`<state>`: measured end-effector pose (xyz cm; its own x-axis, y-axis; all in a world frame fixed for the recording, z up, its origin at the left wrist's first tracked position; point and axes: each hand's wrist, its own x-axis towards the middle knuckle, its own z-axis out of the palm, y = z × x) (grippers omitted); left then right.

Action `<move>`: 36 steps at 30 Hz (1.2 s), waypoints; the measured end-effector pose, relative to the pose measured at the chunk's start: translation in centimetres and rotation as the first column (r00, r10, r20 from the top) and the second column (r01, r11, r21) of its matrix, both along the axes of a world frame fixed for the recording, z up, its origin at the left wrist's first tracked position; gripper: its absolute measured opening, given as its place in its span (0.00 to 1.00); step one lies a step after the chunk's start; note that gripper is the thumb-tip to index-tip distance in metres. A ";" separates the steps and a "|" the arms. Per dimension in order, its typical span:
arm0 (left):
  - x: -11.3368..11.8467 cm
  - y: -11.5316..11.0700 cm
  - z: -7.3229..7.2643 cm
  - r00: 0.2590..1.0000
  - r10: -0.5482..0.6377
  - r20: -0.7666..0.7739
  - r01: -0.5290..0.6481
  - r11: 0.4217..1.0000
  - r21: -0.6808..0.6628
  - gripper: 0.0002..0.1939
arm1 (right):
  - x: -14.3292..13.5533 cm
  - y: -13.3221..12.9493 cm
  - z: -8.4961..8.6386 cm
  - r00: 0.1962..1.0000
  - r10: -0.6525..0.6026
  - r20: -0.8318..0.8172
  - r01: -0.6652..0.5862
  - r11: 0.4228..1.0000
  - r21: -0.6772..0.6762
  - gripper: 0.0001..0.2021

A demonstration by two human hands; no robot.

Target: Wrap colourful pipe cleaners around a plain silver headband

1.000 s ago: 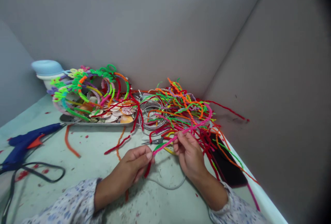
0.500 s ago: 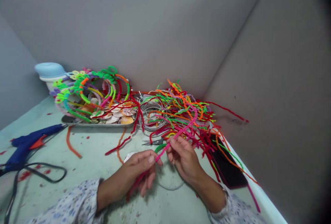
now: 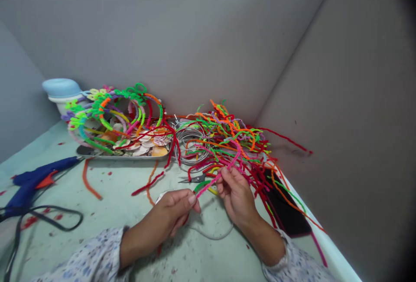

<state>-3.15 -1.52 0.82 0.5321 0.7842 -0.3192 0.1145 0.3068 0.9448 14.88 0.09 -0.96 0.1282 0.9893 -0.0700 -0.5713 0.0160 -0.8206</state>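
Note:
A fuzzy pink pipe cleaner (image 3: 212,181) is stretched between my two hands. My left hand (image 3: 173,210) pinches its lower end between thumb and forefinger, and a red strand shows below that hand. My right hand (image 3: 237,195) grips the same pipe cleaner farther up, with its free end curving away toward the pile. Just behind my left fingertips is a curved green and yellow piece (image 3: 203,184), partly hidden. A thin grey wire (image 3: 217,238) arcs over the table below my hands. Small scissors (image 3: 196,178) lie beyond my fingers.
A tray (image 3: 123,157) holds seashells and several colourful fuzzy headbands (image 3: 104,108). Left of it are a blue glue gun (image 3: 32,182) with a cord and a blue-lidded container (image 3: 63,93). Coiled wire (image 3: 191,147), tangled pipe cleaners (image 3: 227,126) and a black phone (image 3: 287,212) occupy the right.
My right hand has shifted slightly right and up along the pink pipe cleaner, away from my left. The pipe cleaner's free end sits lower and shorter. My left hand stays nearly in place.

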 end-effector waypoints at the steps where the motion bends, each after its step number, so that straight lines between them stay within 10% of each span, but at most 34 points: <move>1: 0.0 0.0 0.1 1.000 0.000 -0.003 0.000 1.000 0.008 0.19 | 0.0 0.0 0.2 1.000 -0.005 -0.025 0.005 1.000 -0.010 0.10; 18: 0.2 -0.3 -0.2 0.986 -0.008 0.168 0.030 0.991 -0.128 0.20 | -0.5 -0.6 0.0 0.973 0.229 0.017 -0.229 0.973 -0.043 0.11; 36: 0.2 -0.8 0.8 0.991 -0.030 0.130 0.041 0.996 -0.084 0.20 | 0.4 0.1 0.0 0.992 -0.022 -0.123 0.016 0.999 -0.049 0.08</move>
<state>-2.90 -2.34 1.61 0.6001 0.7367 -0.3119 0.0065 0.3853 0.9228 15.31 0.21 -0.92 0.1346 0.9818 -0.1337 -0.6682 -0.0097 -0.7439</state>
